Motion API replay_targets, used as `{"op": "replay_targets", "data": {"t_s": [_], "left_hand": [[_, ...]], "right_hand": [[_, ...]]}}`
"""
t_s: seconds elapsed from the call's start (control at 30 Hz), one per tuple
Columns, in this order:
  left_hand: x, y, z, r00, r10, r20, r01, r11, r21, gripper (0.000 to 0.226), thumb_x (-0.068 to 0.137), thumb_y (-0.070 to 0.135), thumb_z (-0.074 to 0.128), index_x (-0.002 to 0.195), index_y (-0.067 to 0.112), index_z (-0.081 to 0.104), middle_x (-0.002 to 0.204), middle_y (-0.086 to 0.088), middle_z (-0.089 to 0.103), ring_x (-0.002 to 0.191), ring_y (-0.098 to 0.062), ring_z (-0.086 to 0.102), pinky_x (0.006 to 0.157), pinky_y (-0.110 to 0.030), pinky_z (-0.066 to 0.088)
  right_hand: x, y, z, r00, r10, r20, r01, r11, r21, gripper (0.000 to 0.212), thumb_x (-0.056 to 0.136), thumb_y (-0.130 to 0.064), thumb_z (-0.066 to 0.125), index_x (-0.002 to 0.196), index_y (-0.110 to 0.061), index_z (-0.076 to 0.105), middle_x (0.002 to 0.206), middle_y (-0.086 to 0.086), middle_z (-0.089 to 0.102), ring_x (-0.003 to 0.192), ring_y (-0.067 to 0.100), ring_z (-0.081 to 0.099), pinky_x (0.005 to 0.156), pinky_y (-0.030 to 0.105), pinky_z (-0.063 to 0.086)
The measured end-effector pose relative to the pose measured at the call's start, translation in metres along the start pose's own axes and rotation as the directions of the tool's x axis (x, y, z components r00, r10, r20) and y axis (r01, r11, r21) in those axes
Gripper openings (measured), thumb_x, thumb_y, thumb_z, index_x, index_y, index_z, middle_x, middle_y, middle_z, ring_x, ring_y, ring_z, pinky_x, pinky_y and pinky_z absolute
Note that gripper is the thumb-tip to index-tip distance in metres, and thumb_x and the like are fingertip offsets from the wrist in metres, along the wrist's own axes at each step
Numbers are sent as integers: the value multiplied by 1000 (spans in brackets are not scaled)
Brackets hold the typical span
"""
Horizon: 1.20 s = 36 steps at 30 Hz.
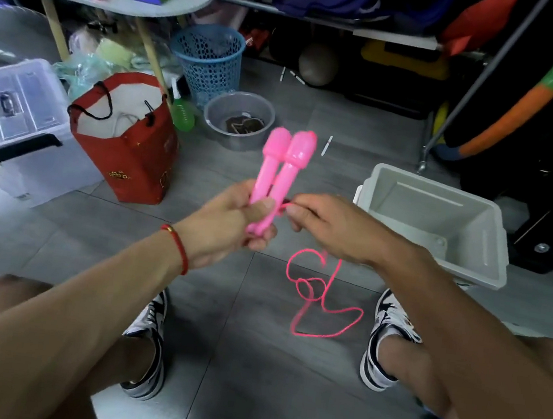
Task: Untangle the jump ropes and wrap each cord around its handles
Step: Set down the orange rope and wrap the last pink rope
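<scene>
1. Pink plastic handles (281, 168), two of them, stand side by side and upright in the left hand (228, 228), whose fingers curl round their lower ends with the thumb pressed across the front.
2. Just beside that thumb, the right hand (328, 229) pinches the pink cord (323, 304) between thumb and fingertips, close to where it leaves the handles.
3. Below the right hand's fingers the rest of the cord hangs down and lies in loose loops on the grey tiled floor (251, 361), between the person's two shoes.
4. Handling, as a judgement: the handles look rigid, light and smooth, so a firm grip low down keeps them together; squeezing near the bulbous tops would leave less shaft free for winding.
5. The cord looks thin, limp and springy, likely to kink or slide off smooth plastic, so it is best held near the handles under slight tension and fed through the fingertips.
6. The loops on the floor cross one another; whether they are knotted cannot be told.
7. Beyond the right hand's knuckles stands an open white bin (438, 227).
</scene>
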<state>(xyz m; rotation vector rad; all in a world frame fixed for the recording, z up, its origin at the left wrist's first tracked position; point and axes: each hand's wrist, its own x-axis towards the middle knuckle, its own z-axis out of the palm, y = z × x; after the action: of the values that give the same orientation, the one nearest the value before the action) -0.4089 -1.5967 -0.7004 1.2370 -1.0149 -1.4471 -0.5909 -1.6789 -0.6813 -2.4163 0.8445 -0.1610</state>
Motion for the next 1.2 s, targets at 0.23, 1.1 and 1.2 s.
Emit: {"op": "replay_targets", "data": {"t_s": [0.23,1.1,1.2], "left_hand": [[4,27,-39,960,138,-245,-150,988,-31,15,103,8,43,118,5,46,78,-8,61,60,-17,50,46,-23,39],[-20,17,-77,967,-144,-208,193,951,242,17,103,2,45,117,-8,49,89,-24,58,58,-21,48,42,-25,42],[-23,11,-71,978,-133,-161,182,920,346,17,103,4,46,116,-7,45,83,-19,51,64,-25,53,45,-27,45]], "right_hand": [[-7,54,1,976,211,61,-210,977,-24,39,92,-52,58,74,-18,54,65,-4,58,62,13,53,65,35,47],[35,55,-97,796,457,-398,-564,799,-210,16,92,-29,66,82,-19,74,79,16,70,81,34,70,80,37,57],[37,47,-94,834,499,-235,-551,769,-325,14,87,-29,72,97,-21,76,86,9,70,90,30,69,82,35,55]]}}
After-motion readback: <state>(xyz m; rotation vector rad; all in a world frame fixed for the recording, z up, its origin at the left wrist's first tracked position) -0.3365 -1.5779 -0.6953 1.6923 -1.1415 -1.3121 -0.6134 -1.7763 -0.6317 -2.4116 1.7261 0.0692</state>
